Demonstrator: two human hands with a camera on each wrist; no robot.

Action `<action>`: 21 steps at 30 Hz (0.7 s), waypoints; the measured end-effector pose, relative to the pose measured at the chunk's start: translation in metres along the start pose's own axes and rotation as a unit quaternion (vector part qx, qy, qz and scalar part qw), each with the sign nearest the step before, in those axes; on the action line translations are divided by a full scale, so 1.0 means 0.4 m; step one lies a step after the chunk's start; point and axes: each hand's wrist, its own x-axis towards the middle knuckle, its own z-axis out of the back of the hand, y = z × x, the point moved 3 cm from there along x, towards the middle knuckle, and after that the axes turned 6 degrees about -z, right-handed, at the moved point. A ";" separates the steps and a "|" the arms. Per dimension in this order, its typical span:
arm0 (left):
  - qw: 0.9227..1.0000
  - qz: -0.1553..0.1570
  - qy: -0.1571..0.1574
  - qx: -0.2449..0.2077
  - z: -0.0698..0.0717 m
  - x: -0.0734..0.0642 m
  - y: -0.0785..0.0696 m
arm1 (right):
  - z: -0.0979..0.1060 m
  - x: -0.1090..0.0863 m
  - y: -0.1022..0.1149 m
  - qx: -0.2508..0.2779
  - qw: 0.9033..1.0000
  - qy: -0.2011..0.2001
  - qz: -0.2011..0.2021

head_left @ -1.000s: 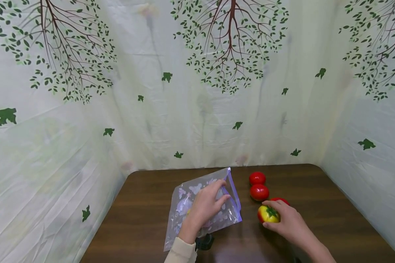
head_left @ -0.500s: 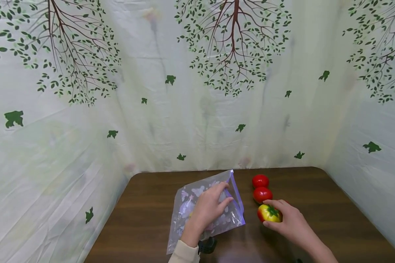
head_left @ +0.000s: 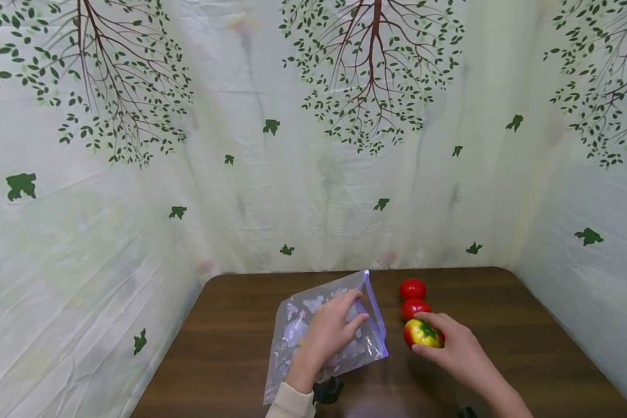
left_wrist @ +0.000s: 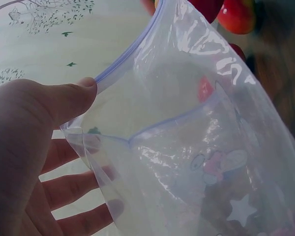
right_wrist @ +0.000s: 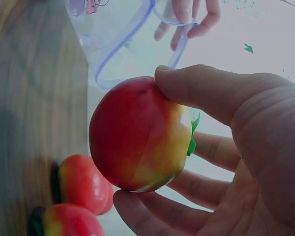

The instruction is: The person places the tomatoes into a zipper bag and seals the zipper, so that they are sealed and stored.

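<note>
My left hand (head_left: 330, 331) pinches the mouth edge of a clear zip bag (head_left: 292, 325), with the thumb on the near side and fingers behind. Purple zip strips line the mouth, which gapes toward the right; pale printed figures cover the plastic. In the left wrist view the bag (left_wrist: 177, 172) spreads out from the thumb. My right hand (head_left: 462, 348) grips a red and yellow tomato (head_left: 420, 332) with a green leafy top, right of the bag mouth. Thumb and fingers clasp the tomato (right_wrist: 137, 135) from opposite sides in the right wrist view.
Two red tomatoes (head_left: 412, 288) stand one behind the other on the brown wooden table (head_left: 230, 325), just beyond the right hand. Red tomatoes (right_wrist: 81, 182) also show low in the right wrist view. A curtain (head_left: 324, 220) printed with trees and leaves encloses the table.
My right hand has shifted slightly left and away from me with the tomato. The left hand keeps its hold on the bag. The head view has tilted a little.
</note>
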 end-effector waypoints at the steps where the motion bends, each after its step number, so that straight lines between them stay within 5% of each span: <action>1: 1.000 0.001 0.000 0.000 0.000 0.000 0.000 | 0.001 0.001 0.002 0.002 1.000 0.001 -0.001; 21: 1.000 -0.019 -0.009 0.008 -0.004 0.003 0.000 | 0.017 0.021 0.033 0.019 1.000 -0.010 0.022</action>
